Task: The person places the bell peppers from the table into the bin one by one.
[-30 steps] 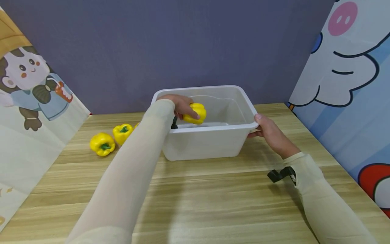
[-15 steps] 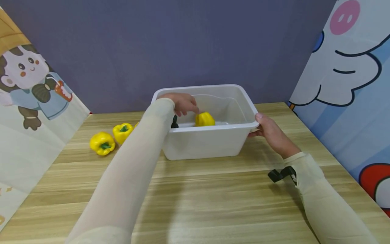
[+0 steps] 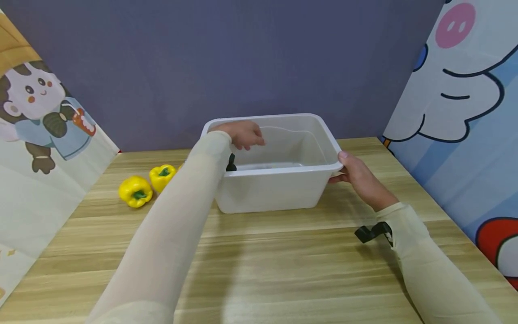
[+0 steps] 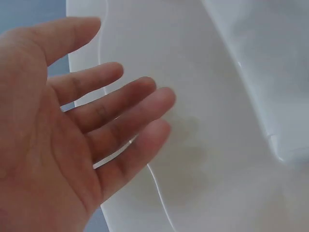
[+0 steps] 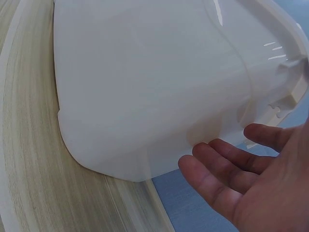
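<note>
A white translucent plastic bin (image 3: 279, 189) stands on the wooden table (image 3: 283, 265). My left hand (image 3: 246, 134) hovers over its left rear corner, palm open and empty. In the left wrist view the left hand (image 4: 96, 130) has its fingers spread above the bin's inner wall (image 4: 227, 96). My right hand (image 3: 358, 176) holds the bin's right rim, thumb on top and fingers underneath. The right wrist view shows the right hand's fingers (image 5: 227, 166) beside the outer wall (image 5: 145, 87), under the rim. No pepper shows inside the bin, and the front wall hides its floor.
Two yellow bell peppers (image 3: 135, 191) (image 3: 163, 176) lie on the table left of the bin, and a sliver of another yellow one (image 3: 180, 166) peeks from behind my left sleeve. Cartoon panels flank the table, with a purple-grey wall behind.
My left hand let go of a yellow pepper inside the bin and lifted, now empty. The pepper dropped out of sight behind the front wall. The right hand stayed on the rim.
</note>
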### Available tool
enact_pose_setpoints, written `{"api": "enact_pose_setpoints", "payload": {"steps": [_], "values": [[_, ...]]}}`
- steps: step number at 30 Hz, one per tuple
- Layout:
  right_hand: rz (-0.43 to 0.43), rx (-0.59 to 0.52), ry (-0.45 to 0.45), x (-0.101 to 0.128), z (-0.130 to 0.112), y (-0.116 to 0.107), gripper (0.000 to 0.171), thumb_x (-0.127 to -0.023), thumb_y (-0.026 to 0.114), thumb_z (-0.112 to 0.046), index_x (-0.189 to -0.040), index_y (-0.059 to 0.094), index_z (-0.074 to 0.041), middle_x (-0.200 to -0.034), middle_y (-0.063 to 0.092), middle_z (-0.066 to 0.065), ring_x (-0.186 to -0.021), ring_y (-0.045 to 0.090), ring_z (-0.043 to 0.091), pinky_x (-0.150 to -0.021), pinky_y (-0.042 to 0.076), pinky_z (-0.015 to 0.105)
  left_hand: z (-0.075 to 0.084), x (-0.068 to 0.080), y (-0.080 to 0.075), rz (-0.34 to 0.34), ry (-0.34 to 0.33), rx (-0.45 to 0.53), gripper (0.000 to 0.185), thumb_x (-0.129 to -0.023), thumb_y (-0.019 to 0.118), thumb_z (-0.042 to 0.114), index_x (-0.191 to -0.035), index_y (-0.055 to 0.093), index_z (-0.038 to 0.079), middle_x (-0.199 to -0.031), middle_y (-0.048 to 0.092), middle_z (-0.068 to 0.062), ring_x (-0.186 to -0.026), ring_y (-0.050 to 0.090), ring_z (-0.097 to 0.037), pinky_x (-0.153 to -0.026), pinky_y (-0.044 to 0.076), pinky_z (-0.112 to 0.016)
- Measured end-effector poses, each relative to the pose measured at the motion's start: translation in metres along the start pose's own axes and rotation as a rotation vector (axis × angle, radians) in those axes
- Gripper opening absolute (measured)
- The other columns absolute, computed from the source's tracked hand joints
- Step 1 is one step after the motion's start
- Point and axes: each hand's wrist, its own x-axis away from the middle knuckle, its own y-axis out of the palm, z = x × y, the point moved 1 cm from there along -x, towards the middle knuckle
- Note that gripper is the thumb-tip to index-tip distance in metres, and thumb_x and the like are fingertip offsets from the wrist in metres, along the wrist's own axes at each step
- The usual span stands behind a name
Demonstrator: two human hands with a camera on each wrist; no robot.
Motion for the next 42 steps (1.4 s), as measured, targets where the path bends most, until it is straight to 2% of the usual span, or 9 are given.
{"api": "enact_pose_setpoints", "payload": {"steps": [3,7,13,16,21,26,30,37,42], "values": [[0.000,-0.007,0.002,-0.001,0.001,0.001,0.059,-0.111,0.025,-0.043,-0.150,0.040,-0.002,-0.135,0.054,0.010,-0.116,0.060,0.015,-0.088,0.055,0.047,-0.001,0.001,-0.001,0.045,0.016,0.000,0.038,-0.102,0.054,0.038,-0.134,0.059,0.017,-0.134,0.059,-0.008,-0.108,0.061,-0.022,-0.091,0.051,-0.037],[0.005,-0.013,0.005,-0.001,0.001,0.003,0.058,-0.111,0.025,-0.043,-0.149,0.041,-0.002,-0.135,0.054,0.011,-0.117,0.060,0.015,-0.088,0.055,0.050,-0.002,0.004,-0.005,0.068,0.040,0.030,0.039,-0.103,0.052,0.037,-0.135,0.059,0.016,-0.131,0.060,-0.010,-0.107,0.062,-0.023,-0.091,0.051,-0.039],[0.013,-0.020,0.008,-0.001,0.003,0.004,0.056,-0.111,0.024,-0.042,-0.149,0.043,-0.006,-0.134,0.054,0.010,-0.116,0.060,0.016,-0.088,0.055,0.048,-0.001,0.008,-0.013,0.140,0.053,0.131,0.039,-0.103,0.052,0.033,-0.136,0.058,0.012,-0.130,0.060,-0.011,-0.107,0.062,-0.023,-0.093,0.051,-0.042],[0.014,-0.025,0.003,-0.001,0.003,0.004,0.058,-0.111,0.025,-0.043,-0.150,0.041,-0.004,-0.136,0.052,0.014,-0.116,0.060,0.016,-0.087,0.056,0.047,-0.001,0.009,-0.015,0.169,0.049,0.165,0.039,-0.103,0.052,0.033,-0.136,0.058,0.011,-0.126,0.061,-0.009,-0.106,0.062,-0.022,-0.092,0.052,-0.040],[0.007,-0.028,0.000,-0.001,0.004,0.004,0.060,-0.111,0.025,-0.043,-0.151,0.037,0.000,-0.140,0.047,0.024,-0.117,0.059,0.016,-0.087,0.056,0.046,0.000,0.011,-0.018,0.188,0.067,0.213,0.038,-0.104,0.051,0.030,-0.135,0.058,0.010,-0.125,0.063,-0.010,-0.106,0.062,-0.021,-0.091,0.052,-0.038],[0.004,-0.033,0.000,-0.001,0.002,0.005,0.061,-0.111,0.024,-0.042,-0.151,0.037,0.001,-0.139,0.046,0.028,-0.117,0.059,0.016,-0.088,0.055,0.048,0.001,0.012,-0.022,0.182,0.119,0.343,0.040,-0.104,0.051,0.029,-0.137,0.055,0.007,-0.126,0.063,-0.012,-0.108,0.064,-0.022,-0.092,0.051,-0.038],[0.007,-0.035,-0.001,-0.001,0.002,0.005,0.061,-0.110,0.024,-0.043,-0.150,0.037,0.002,-0.138,0.046,0.028,-0.116,0.060,0.015,-0.087,0.056,0.045,0.002,0.016,-0.026,0.175,0.148,0.424,0.042,-0.104,0.052,0.030,-0.139,0.053,0.006,-0.124,0.062,-0.011,-0.109,0.065,-0.022,-0.094,0.051,-0.038],[0.022,-0.022,0.006,0.001,-0.002,0.003,0.062,-0.110,0.025,-0.043,-0.150,0.037,0.002,-0.138,0.047,0.025,-0.116,0.060,0.014,-0.088,0.055,0.051,0.002,0.023,-0.031,0.212,0.165,0.487,0.036,-0.105,0.051,0.028,-0.135,0.056,0.008,-0.123,0.063,-0.013,-0.108,0.065,-0.022,-0.093,0.052,-0.037],[0.028,-0.018,0.010,0.002,-0.002,0.001,0.062,-0.110,0.026,-0.044,-0.150,0.038,0.002,-0.137,0.050,0.021,-0.116,0.059,0.014,-0.088,0.055,0.049,-0.001,0.027,-0.033,0.239,0.189,0.519,0.037,-0.106,0.050,0.029,-0.137,0.055,0.009,-0.122,0.063,-0.010,-0.108,0.065,-0.021,-0.094,0.052,-0.036]]}}
